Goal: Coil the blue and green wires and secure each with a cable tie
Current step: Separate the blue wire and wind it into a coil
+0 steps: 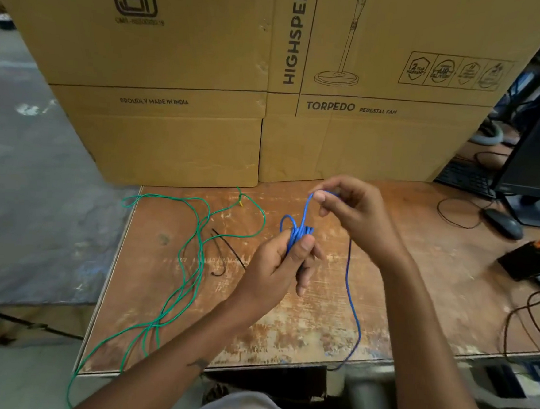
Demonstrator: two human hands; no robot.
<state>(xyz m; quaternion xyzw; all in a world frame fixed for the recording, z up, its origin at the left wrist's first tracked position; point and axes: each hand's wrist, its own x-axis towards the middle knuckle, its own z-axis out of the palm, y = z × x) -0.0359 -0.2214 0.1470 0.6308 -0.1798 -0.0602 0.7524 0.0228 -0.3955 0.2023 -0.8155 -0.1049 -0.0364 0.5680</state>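
Green wire (194, 263) lies loose on the wooden table (431, 295), well to the left of the hands and not coiled yet. Two thin black cable ties (227, 249) lie on the table between it and the left hand. The left hand (277, 265) grips a small bundle of blue wire (298, 232), thumb pressed on top. Just up and to the right, the right hand (354, 210) pinches a loop of the same wire. The rest of the blue wire hangs down below that pinch and off the table edge.

I think the best way is to keep each new loop the same size and keep the thumb tight, so the loops do not slip.

The cardboard boxes (176, 70) behind say "PROUDLY MADE IN INDIA", "HIGHSPEE" (cut off) and "TORPEDO PEDESTAL FAN".
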